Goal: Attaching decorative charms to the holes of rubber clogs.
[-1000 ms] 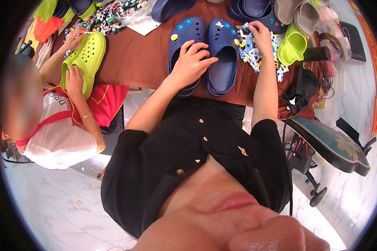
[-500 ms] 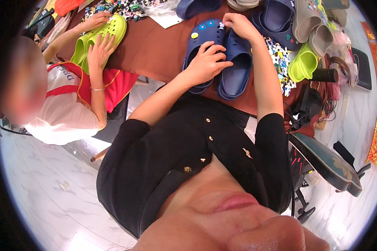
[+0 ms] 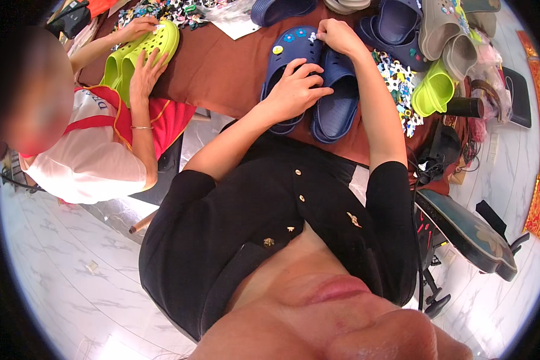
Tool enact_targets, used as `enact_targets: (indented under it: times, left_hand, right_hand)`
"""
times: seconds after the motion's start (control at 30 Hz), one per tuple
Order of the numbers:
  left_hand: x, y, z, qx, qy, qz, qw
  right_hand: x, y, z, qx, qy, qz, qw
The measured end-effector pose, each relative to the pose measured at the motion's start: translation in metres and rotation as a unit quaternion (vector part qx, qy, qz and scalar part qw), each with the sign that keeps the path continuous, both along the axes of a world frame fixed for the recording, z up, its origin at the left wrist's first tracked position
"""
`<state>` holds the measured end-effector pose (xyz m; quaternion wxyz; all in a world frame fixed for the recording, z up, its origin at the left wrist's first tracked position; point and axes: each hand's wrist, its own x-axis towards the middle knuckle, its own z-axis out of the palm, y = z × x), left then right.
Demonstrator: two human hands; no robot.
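Observation:
A pair of navy clogs lies on the table in front of me, toes pointing away. The left navy clog (image 3: pixel 289 53) carries blue flower charms (image 3: pixel 295 35) and a round yellow charm (image 3: pixel 278 50) on its holed top. My left hand (image 3: pixel 295 91) lies over the inner edge of that clog, fingers curled on its upper and thumb toward the right navy clog (image 3: pixel 337 107). At the toe, my right hand (image 3: pixel 341 37) is closed in a pinch at a small white charm (image 3: pixel 312 37). Part of the right clog is hidden under my right wrist.
To my left a co-worker's hands (image 3: pixel 147 71) work on lime-green clogs (image 3: pixel 164 45). Loose charms (image 3: pixel 397 84) lie right of my clogs, beside another lime-green pair (image 3: pixel 433 90) and grey clogs (image 3: pixel 441 33). More navy clogs (image 3: pixel 396 24) stand behind. A chair (image 3: pixel 468 231) stands at right.
My hands stay nearly in place on the clog, the right one still pinching at the white charm. The co-worker's head and body have shifted slightly to the right.

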<state>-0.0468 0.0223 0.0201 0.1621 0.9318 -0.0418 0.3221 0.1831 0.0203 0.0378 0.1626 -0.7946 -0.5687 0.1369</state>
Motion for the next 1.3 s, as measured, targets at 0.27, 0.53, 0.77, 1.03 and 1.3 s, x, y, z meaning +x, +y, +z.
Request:
enact_targets:
  times: [0.27,0.53,0.77,1.03,1.3]
  left_hand:
    - [-0.006,-0.001,0.0,0.003,0.01,0.004,1.0]
    - [-0.009,-0.003,0.002,-0.007,0.001,0.006,1.0]
    - [-0.009,-0.004,0.004,-0.005,0.007,0.003,1.0]
    - [-0.01,-0.003,0.005,-0.001,0.025,0.002,1.0]
    - [-0.009,-0.004,0.007,0.0,0.005,0.001,1.0]
  right_hand:
    - [-0.015,-0.011,0.017,0.04,-0.015,-0.022,0.999]
    - [-0.035,-0.042,0.017,0.143,-0.189,0.108,0.966]
    - [-0.034,-0.054,0.016,0.082,-0.172,0.072,0.979]
    - [-0.042,-0.041,0.02,0.064,-0.192,0.071,0.977]
    - [-0.039,-0.039,0.02,0.061,-0.193,0.065,0.977]
